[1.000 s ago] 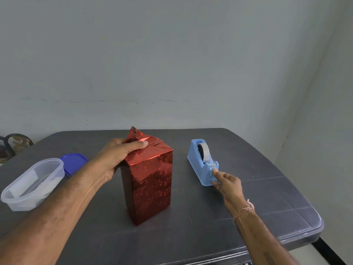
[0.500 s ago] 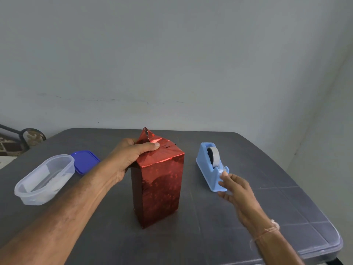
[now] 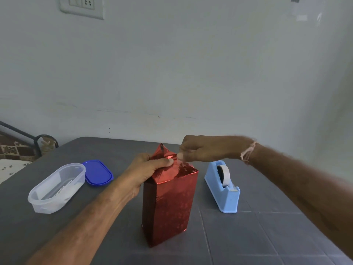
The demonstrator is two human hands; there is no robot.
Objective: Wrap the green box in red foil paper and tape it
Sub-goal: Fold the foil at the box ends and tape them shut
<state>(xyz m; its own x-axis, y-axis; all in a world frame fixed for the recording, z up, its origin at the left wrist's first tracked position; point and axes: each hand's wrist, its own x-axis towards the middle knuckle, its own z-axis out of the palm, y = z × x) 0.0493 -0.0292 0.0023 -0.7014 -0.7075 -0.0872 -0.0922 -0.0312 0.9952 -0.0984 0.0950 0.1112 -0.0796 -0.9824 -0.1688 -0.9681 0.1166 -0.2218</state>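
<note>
The red foil-wrapped box (image 3: 170, 205) stands upright on its narrow end near the middle of a dark grey table (image 3: 267, 236). The foil covers every side in view, so none of the box underneath shows. At the top the paper is folded into slanted creases, and one pointed foil flap (image 3: 162, 150) sticks up at the far left corner.

The left hand (image 3: 147, 169) grips the box at its upper left edge. Its fingers are curled round the far side and its thumb lies flat across the folded top, pressing the paper down.

The right hand (image 3: 202, 150) reaches in from the right and hovers just above the top of the box, with its fingers curled. Thumb and forefinger are pinched together close to the left thumb. They seem to hold a small clear strip of tape (image 3: 183, 163), though it is faint against the foil. A pale thread bracelet (image 3: 248, 152) circles the right wrist.

Just right of the box, apart from it, sits a light blue tape dispenser (image 3: 227, 196) with a tape roll (image 3: 224, 174) in its cradle. To the left, well apart from the box, lies a clear oval plastic container (image 3: 47, 205). Its dark blue lid (image 3: 98, 173) rests flat on the table just beyond it. A wall socket (image 3: 82, 6) is mounted high on the pale wall behind.
</note>
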